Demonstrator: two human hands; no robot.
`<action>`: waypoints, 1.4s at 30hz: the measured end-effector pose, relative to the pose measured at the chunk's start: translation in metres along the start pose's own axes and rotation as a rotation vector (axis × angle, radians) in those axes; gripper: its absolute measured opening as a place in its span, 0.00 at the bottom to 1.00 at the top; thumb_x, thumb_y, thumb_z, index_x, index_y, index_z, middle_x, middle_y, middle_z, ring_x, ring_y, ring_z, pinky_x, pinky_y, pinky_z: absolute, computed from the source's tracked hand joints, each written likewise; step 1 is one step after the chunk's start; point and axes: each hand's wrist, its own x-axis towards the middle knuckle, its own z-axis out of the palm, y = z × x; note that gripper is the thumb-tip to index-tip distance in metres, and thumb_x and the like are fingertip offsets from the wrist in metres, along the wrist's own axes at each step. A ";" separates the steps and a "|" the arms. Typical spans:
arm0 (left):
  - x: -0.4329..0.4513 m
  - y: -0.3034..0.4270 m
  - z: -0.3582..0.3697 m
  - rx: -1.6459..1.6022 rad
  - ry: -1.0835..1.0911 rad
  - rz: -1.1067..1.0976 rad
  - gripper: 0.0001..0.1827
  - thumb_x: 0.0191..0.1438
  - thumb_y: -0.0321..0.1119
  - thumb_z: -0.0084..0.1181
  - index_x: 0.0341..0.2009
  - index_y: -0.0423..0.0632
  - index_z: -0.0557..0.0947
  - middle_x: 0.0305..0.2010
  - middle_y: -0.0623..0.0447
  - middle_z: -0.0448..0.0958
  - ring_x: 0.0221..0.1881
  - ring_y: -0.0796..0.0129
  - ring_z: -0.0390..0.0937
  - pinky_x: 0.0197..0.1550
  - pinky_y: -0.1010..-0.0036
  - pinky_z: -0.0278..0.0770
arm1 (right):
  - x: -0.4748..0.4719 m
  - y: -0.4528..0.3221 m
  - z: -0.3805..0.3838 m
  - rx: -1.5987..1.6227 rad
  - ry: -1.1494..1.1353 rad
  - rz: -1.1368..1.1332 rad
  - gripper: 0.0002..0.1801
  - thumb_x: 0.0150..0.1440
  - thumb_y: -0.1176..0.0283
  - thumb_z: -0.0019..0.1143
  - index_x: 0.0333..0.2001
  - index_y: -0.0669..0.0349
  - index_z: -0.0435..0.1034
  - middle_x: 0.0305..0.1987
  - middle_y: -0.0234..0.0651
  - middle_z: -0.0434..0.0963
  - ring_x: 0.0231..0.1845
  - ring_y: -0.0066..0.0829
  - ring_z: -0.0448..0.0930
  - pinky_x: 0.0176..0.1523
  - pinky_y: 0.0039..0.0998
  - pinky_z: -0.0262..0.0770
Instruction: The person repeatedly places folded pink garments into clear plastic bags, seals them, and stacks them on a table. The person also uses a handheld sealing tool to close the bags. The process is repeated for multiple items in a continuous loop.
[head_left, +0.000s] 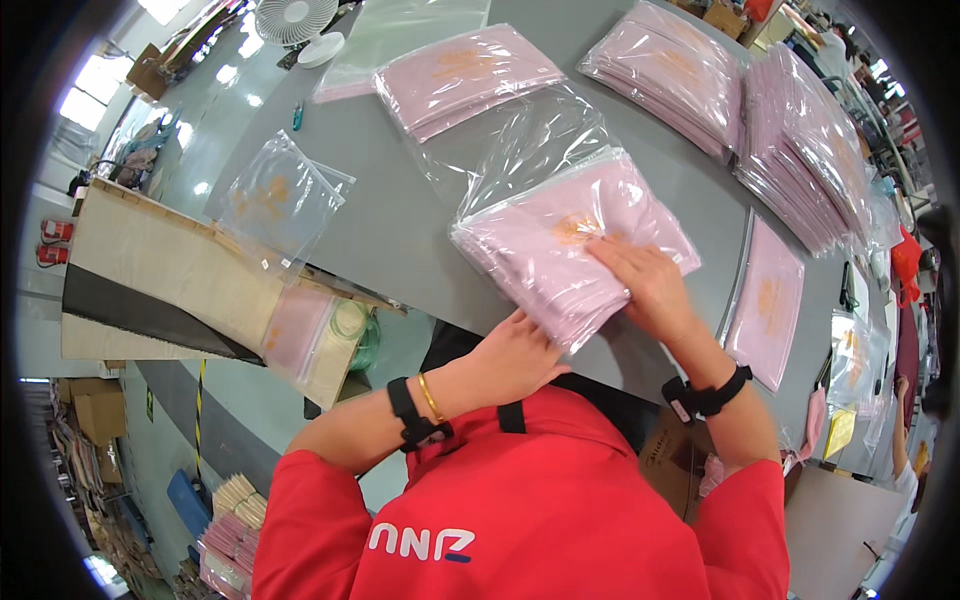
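A stack of pink packets in clear plastic (540, 232), with orange print on top, lies before me at the table's near edge. My right hand (646, 283) rests palm down on its top, fingertips by the print. At the near left side, my left hand (517, 358) meets the stack from below, and its fingertips are hidden under the plastic. From the stack's far side, an unfilled stretch of clear plastic (536, 131) spreads toward another pink stack (472, 71). To the right, a single pink packet (766, 300) lies flat on the grey table.
Tall stacks of pink packets (667, 67) (806, 150) stand at the far right. Clear printed zip bags (274, 199) lie at the left, overhanging the edge. Beyond them are a teal cutter (298, 116) and a white fan (296, 19). A wooden board (150, 225) adjoins the left side.
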 end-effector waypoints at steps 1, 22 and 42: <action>0.001 0.000 0.007 0.015 0.093 0.009 0.32 0.59 0.43 0.62 0.64 0.42 0.73 0.63 0.37 0.72 0.66 0.44 0.69 0.68 0.51 0.66 | -0.006 -0.007 0.004 -0.022 0.000 -0.004 0.34 0.47 0.74 0.63 0.62 0.58 0.72 0.60 0.40 0.80 0.60 0.41 0.80 0.53 0.39 0.76; -0.001 0.024 -0.013 0.281 -0.278 -0.074 0.42 0.58 0.59 0.57 0.62 0.32 0.71 0.68 0.27 0.65 0.70 0.37 0.61 0.70 0.48 0.59 | 0.109 -0.019 0.059 -0.340 0.105 -0.117 0.29 0.57 0.72 0.53 0.65 0.56 0.67 0.66 0.49 0.71 0.68 0.59 0.70 0.71 0.68 0.53; 0.013 -0.119 -0.091 0.000 0.207 -0.225 0.18 0.65 0.40 0.54 0.55 0.46 0.79 0.55 0.44 0.76 0.58 0.50 0.73 0.58 0.56 0.72 | 0.010 -0.061 0.049 0.470 -0.095 0.167 0.20 0.45 0.87 0.51 0.43 0.61 0.76 0.59 0.41 0.73 0.60 0.47 0.70 0.63 0.42 0.71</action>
